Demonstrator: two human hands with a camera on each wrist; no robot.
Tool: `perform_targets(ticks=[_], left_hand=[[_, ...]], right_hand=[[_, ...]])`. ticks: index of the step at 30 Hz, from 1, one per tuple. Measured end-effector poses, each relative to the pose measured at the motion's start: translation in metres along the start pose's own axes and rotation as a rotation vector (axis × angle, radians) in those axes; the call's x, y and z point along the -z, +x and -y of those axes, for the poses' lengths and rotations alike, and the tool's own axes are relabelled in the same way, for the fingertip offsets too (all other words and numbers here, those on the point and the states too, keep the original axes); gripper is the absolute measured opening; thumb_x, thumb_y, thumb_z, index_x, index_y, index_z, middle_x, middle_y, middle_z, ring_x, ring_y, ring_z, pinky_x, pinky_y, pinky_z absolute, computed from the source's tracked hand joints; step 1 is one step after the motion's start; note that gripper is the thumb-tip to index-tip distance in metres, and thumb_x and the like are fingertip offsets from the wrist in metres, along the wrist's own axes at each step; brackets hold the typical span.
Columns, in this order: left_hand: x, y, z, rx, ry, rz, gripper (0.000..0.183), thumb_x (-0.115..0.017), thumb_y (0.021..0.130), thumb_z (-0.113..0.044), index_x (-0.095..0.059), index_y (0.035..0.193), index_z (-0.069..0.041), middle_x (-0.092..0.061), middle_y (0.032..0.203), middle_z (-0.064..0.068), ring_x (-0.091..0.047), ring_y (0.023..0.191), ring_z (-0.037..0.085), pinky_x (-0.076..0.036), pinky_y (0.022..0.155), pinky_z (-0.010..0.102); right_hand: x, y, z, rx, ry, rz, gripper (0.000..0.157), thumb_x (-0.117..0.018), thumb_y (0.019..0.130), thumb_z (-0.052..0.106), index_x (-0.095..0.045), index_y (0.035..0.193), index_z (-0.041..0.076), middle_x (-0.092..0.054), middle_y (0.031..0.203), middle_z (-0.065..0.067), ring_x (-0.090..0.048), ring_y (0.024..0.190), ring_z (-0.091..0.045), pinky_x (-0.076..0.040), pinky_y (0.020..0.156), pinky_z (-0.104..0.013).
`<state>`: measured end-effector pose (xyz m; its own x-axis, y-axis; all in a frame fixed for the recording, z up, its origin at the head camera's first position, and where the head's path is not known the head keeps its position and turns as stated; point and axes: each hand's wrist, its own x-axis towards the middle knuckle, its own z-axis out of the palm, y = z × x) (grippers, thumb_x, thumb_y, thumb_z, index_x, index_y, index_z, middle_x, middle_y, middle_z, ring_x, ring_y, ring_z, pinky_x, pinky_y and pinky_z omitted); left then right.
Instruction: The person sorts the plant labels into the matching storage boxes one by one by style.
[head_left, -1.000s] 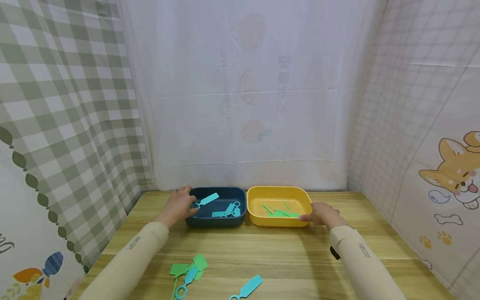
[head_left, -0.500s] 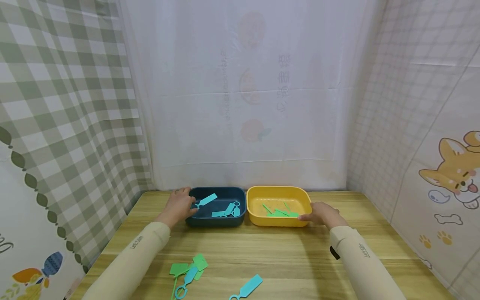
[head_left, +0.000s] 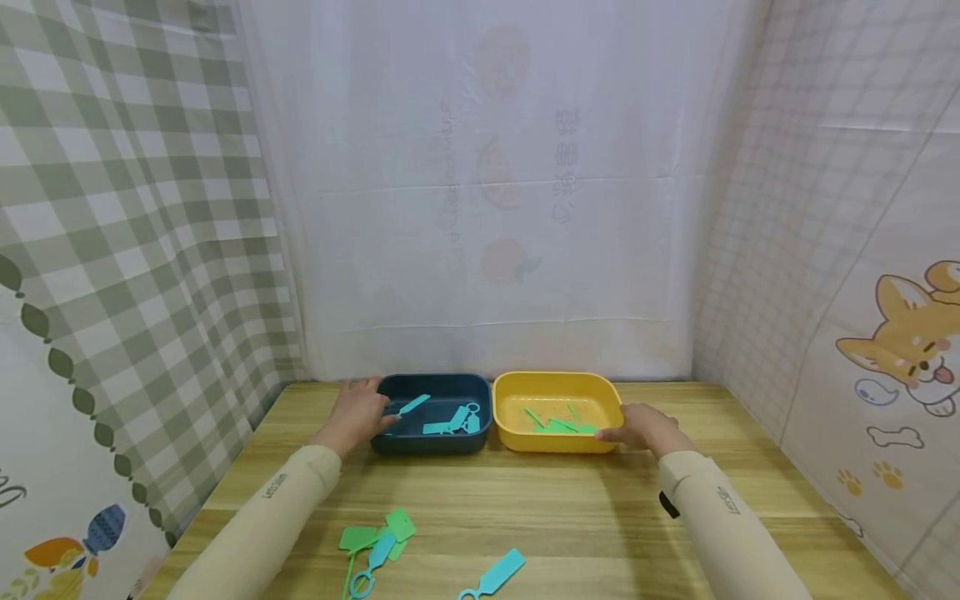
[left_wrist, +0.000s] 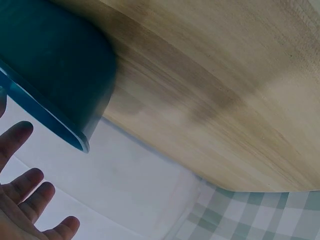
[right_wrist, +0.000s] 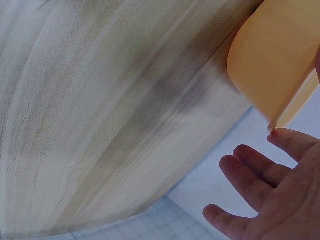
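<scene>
The near edge of the desk [head_left: 540,500] falls outside the head view, whose border also crops the ring of a loose blue tag [head_left: 504,571] and, farther left, a stem among green tags [head_left: 401,523] partly covered by a second blue tag [head_left: 382,550]. The left hand [head_left: 356,412] hides one end of a third blue tag [head_left: 414,404] in the navy bin [head_left: 431,447]; whether it pinches it is unclear. The front wall of the yellow bin [head_left: 558,444] masks parts of its green pieces [head_left: 558,426]. Each wrist view cuts off its hand and bin.

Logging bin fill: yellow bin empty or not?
Not empty: in the head view, several green pieces lie inside the yellow bin, below its rim.
</scene>
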<state>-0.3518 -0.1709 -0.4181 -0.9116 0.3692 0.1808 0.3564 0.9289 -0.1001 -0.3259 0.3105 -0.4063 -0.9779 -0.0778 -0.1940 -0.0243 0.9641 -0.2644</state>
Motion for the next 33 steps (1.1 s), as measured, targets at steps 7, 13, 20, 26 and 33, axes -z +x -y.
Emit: perform_targets(ticks=[7,13,20,26,33], left_hand=[[-0.001,0.0,0.0,0.005,-0.015,-0.004,0.037,-0.07,0.092,-0.039,-0.075,0.112,-0.008,-0.052,0.139,0.024,-0.048,0.128,0.043,-0.032,0.104,0.068],[-0.002,-0.001,-0.001,0.001,-0.014,-0.012,0.04,-0.07,0.092,-0.041,-0.075,0.11,-0.006,-0.053,0.138,0.024,-0.048,0.128,0.043,-0.033,0.104,0.068],[0.001,-0.004,-0.007,-0.016,-0.004,-0.008,0.041,-0.069,0.093,-0.042,-0.074,0.111,-0.005,-0.054,0.137,0.023,-0.047,0.129,0.042,-0.034,0.104,0.067],[0.003,-0.005,-0.012,-0.031,-0.007,0.006,0.041,-0.069,0.092,-0.043,-0.073,0.112,-0.007,-0.054,0.137,0.023,-0.047,0.13,0.041,-0.033,0.104,0.066],[0.004,-0.007,-0.017,-0.078,0.009,0.002,0.042,-0.071,0.09,-0.043,-0.074,0.114,-0.009,-0.053,0.138,0.022,-0.049,0.128,0.04,-0.035,0.104,0.064]], right_hand=[[0.002,-0.001,0.002,0.008,0.001,-0.005,0.059,-0.069,0.088,0.054,-0.062,0.113,0.001,-0.064,0.115,-0.022,-0.058,0.105,-0.04,-0.042,0.086,-0.068],[0.002,0.0,0.002,0.011,0.006,-0.007,0.051,-0.069,0.088,0.053,-0.063,0.106,0.006,-0.065,0.113,-0.02,-0.059,0.104,-0.038,-0.042,0.085,-0.067],[0.002,-0.001,0.001,0.011,0.011,-0.002,0.052,-0.069,0.088,0.055,-0.063,0.107,0.006,-0.065,0.114,-0.02,-0.059,0.104,-0.038,-0.041,0.085,-0.068],[0.001,0.0,0.001,0.01,0.005,-0.005,0.06,-0.069,0.088,0.054,-0.062,0.116,0.001,-0.063,0.119,-0.024,-0.058,0.108,-0.042,-0.041,0.086,-0.069],[0.001,-0.001,0.002,0.014,0.007,-0.011,0.06,-0.069,0.088,0.053,-0.063,0.116,0.0,-0.063,0.119,-0.025,-0.058,0.108,-0.043,-0.041,0.085,-0.069]])
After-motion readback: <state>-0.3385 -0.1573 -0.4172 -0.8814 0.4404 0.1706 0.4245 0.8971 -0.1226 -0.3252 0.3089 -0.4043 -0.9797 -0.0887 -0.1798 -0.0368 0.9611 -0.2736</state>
